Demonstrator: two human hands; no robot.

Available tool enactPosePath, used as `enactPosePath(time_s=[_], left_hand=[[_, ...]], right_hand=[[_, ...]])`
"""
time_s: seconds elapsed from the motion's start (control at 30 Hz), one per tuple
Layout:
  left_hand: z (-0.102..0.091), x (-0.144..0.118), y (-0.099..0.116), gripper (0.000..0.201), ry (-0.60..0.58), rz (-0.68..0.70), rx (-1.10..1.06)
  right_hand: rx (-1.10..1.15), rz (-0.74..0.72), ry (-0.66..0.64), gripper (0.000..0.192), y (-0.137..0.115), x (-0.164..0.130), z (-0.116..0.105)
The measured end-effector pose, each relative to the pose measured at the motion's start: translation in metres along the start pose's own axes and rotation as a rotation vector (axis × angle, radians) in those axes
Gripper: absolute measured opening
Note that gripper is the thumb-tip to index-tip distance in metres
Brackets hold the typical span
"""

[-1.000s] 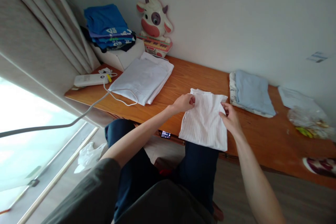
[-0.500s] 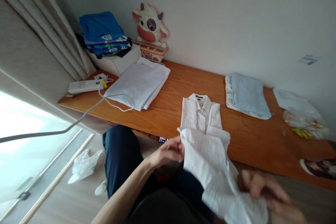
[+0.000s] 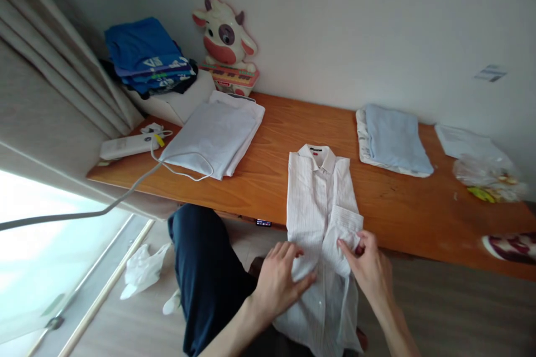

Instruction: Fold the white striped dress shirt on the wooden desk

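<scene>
A white striped button-up shirt (image 3: 307, 201) lies front up, its collar at the far end on the table. Its lower half runs over the table's near edge towards my lap. One sleeve (image 3: 345, 223) is folded onto the right side of the front, cuff pointing away from me. At that sleeve, just below the cuff, my right hand (image 3: 371, 265) pinches the fabric between thumb and fingers. My left hand (image 3: 281, 278) is over the shirt's left edge, fingers apart and nothing gripped; whether it touches the cloth I cannot tell.
On the wooden table (image 3: 293, 117) are folded white cloth (image 3: 213, 128), a blue folded garment (image 3: 393, 139) and a plastic bag (image 3: 488, 173). Blue clothes (image 3: 142, 50) top a white box beside a cow toy keyboard (image 3: 226, 39). A cable (image 3: 121, 195) crosses the left side.
The shirt's lower part, lifted and folded up before, now hangs down flat. My right hand has moved up and left to the sleeve; my left hand has let go of the hem.
</scene>
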State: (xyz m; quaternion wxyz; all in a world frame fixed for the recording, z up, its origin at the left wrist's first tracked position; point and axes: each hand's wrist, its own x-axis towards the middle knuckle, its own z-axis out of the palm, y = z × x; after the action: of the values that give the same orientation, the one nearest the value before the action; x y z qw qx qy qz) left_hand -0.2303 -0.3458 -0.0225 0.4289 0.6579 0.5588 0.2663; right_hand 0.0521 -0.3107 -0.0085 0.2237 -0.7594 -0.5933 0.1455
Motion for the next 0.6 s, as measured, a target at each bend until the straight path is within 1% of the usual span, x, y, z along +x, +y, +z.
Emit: enactPosePath(time_s=[0.03, 0.07, 0.1, 0.13, 0.17, 0.2, 0.23, 0.27, 0.3, 0.33, 0.37, 0.4, 0.43, 0.47, 0.5, 0.53, 0.57, 0.6], left_hand=[[0.012, 0.007, 0.0, 0.052, -0.022, 0.012, 0.075], [0.023, 0.012, -0.001, 0.054, -0.066, 0.013, 0.134], [0.032, 0.016, -0.002, 0.046, -0.12, 0.008, 0.168], [0.038, 0.017, -0.004, 0.034, -0.171, 0.003, 0.175], [0.042, 0.016, -0.005, 0.022, -0.211, 0.0, 0.158], [0.041, 0.014, -0.007, 0.013, -0.229, 0.0, 0.119], [0.038, 0.009, -0.009, 0.008, -0.218, 0.0, 0.059], [0.032, 0.004, -0.012, 0.008, -0.181, -0.002, -0.015], [0.024, -0.002, -0.016, 0.014, -0.122, -0.012, -0.095], [0.015, -0.009, -0.021, 0.021, -0.045, -0.034, -0.171], [0.006, -0.016, -0.029, 0.028, 0.049, -0.067, -0.236], [-0.003, -0.023, -0.039, 0.033, 0.151, -0.11, -0.286], [-0.011, -0.03, -0.051, 0.036, 0.241, -0.157, -0.317], [-0.018, -0.035, -0.064, 0.038, 0.315, -0.201, -0.328], [-0.024, -0.04, -0.077, 0.038, 0.37, -0.235, -0.319], [-0.029, -0.044, -0.089, 0.039, 0.409, -0.251, -0.291], [-0.032, -0.047, -0.099, 0.038, 0.434, -0.249, -0.25], [-0.034, -0.05, -0.105, 0.036, 0.453, -0.238, -0.202]], right_hand=[[0.003, -0.004, 0.008, 0.068, -0.004, 0.0, 0.003], [0.045, -0.014, -0.008, 0.068, -0.006, -0.002, 0.004], [0.115, -0.022, -0.028, 0.066, -0.007, -0.004, 0.004], [0.204, -0.021, -0.038, 0.062, -0.005, -0.008, 0.002], [0.304, -0.004, -0.033, 0.057, 0.0, -0.012, -0.001], [0.415, 0.029, 0.013, 0.053, 0.008, -0.016, -0.005], [0.531, 0.078, 0.105, 0.05, 0.019, -0.021, -0.009], [0.642, 0.139, 0.245, 0.048, 0.034, -0.026, -0.012], [0.738, 0.212, 0.418, 0.05, 0.051, -0.031, -0.014], [0.81, 0.297, 0.583, 0.054, 0.069, -0.038, -0.015], [0.86, 0.393, 0.711, 0.059, 0.088, -0.045, -0.015], [0.892, 0.494, 0.772, 0.066, 0.105, -0.055, -0.014], [0.906, 0.594, 0.759, 0.073, 0.121, -0.067, -0.011], [0.904, 0.681, 0.701, 0.078, 0.133, -0.08, -0.006], [0.884, 0.739, 0.617, 0.081, 0.143, -0.093, 0.0], [0.844, 0.762, 0.525, 0.082, 0.149, -0.108, 0.006], [0.785, 0.754, 0.445, 0.081, 0.153, -0.121, 0.012], [0.724, 0.716, 0.371, 0.078, 0.154, -0.134, 0.019]])
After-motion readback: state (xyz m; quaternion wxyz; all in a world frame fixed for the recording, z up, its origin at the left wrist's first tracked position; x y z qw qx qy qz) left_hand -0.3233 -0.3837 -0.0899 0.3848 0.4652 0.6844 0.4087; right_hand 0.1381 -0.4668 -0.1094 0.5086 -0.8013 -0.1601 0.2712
